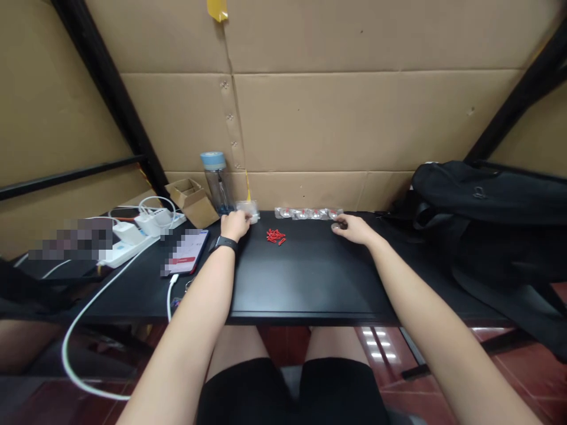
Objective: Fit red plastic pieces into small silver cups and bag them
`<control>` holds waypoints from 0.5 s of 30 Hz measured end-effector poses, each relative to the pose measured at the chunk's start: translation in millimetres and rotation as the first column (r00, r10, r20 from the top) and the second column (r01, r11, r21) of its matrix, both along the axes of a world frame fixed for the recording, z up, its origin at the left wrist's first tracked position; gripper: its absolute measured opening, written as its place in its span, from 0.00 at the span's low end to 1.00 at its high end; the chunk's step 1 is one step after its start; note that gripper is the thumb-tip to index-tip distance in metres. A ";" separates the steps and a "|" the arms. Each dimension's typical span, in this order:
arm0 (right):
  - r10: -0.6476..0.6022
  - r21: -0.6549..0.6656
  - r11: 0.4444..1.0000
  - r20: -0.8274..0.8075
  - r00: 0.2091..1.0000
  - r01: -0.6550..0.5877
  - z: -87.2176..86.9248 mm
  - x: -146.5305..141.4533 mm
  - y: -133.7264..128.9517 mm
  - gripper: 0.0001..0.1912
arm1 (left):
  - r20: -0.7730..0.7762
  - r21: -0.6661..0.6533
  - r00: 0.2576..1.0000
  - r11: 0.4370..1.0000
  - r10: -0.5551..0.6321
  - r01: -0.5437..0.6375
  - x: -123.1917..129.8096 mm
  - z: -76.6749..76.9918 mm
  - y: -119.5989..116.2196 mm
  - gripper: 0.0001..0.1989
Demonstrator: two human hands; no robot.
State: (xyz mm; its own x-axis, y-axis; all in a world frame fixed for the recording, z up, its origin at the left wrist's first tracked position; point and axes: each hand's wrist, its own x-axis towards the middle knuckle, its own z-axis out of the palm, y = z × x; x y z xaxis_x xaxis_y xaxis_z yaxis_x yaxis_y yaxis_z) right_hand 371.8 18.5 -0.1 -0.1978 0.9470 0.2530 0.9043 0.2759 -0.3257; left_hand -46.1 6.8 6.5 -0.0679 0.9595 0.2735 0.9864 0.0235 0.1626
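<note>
My left hand (235, 225), with a dark band on its wrist, has its fingers closed at the edge of a clear plastic bag (248, 208) near the back of the black table. What the bag contains is too small to make out. My right hand (353, 229) pinches a small round silvery packet (338, 227) close to the tabletop. Just beyond it runs a row of clear packets (309, 213) with round silvery pieces and red marks. A loose pile of small red clips (275, 236) lies between my hands, nearer the left one.
A blue-lidded bottle (217, 183) and an open cardboard box (194, 202) stand at the back left. Nearer are a phone (186, 252), a power strip (128, 248) with chargers, and a white cable (95, 289). A black bag (487, 224) occupies the right side.
</note>
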 end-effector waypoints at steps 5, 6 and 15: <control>0.011 0.014 1.000 -0.084 0.996 -0.010 -3.7 6.3 4.4 0.23 | 0.039 0.147 0.996 0.985 0.080 -0.085 2.9 7.1 -6.4 0.18; 0.005 0.009 1.000 -0.086 0.996 -0.004 -4.2 5.7 4.6 0.23 | 0.057 0.190 0.995 0.978 0.079 -0.088 3.2 9.2 -7.4 0.19; -0.035 -0.018 0.999 -0.072 0.997 0.033 -4.8 1.1 6.4 0.32 | 0.018 0.432 0.925 0.838 -0.379 0.335 76.0 17.8 -28.0 0.19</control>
State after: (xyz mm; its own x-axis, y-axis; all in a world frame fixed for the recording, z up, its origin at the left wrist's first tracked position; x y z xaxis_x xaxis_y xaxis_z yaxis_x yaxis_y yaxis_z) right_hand 372.9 24.9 -5.0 -0.1471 0.9572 0.2493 0.8870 0.2392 -0.3951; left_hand 29.9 -21.1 24.3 0.2094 0.7217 0.6598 0.8916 -0.4180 0.1741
